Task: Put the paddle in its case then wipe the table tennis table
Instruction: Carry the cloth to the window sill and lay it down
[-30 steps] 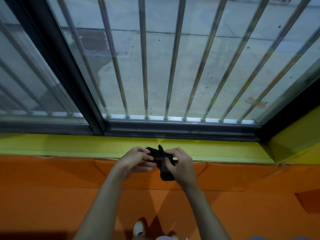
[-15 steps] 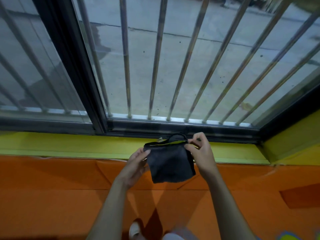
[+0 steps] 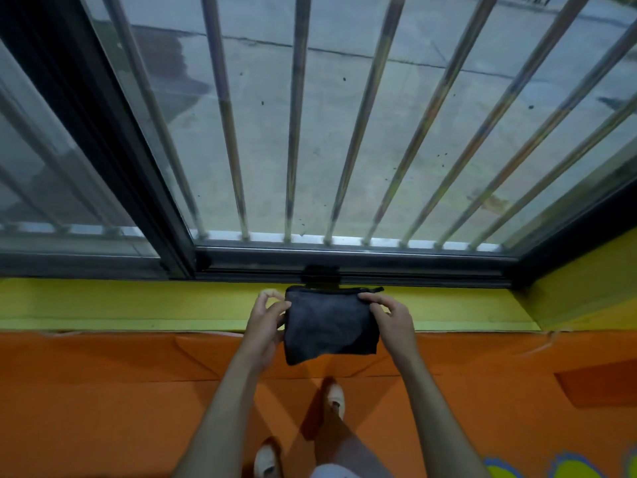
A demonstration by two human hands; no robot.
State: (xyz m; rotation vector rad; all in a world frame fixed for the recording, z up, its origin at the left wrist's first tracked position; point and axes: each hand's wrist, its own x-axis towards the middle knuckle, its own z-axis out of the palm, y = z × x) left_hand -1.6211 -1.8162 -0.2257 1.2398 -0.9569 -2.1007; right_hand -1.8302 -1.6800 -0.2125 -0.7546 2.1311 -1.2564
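Observation:
A dark grey fabric case point(image 3: 329, 322) with a black zipper along its top edge hangs spread out flat in front of the yellow window ledge point(image 3: 138, 305). My left hand point(image 3: 267, 322) pinches its left edge near the top corner. At the opposite top corner my right hand point(image 3: 389, 317) pinches the case by the zipper. No paddle and no table tennis table are in view.
A dark-framed window point(image 3: 344, 263) with several metal bars point(image 3: 293, 132) stands straight ahead, concrete ground beyond it. Below the ledge runs an orange padded wall point(image 3: 103, 374). My legs and white shoes point(image 3: 336, 396) show at the bottom.
The case was bunched up between both hands; I have pulled it open flat and raised it a little toward the ledge. The view has tilted slightly.

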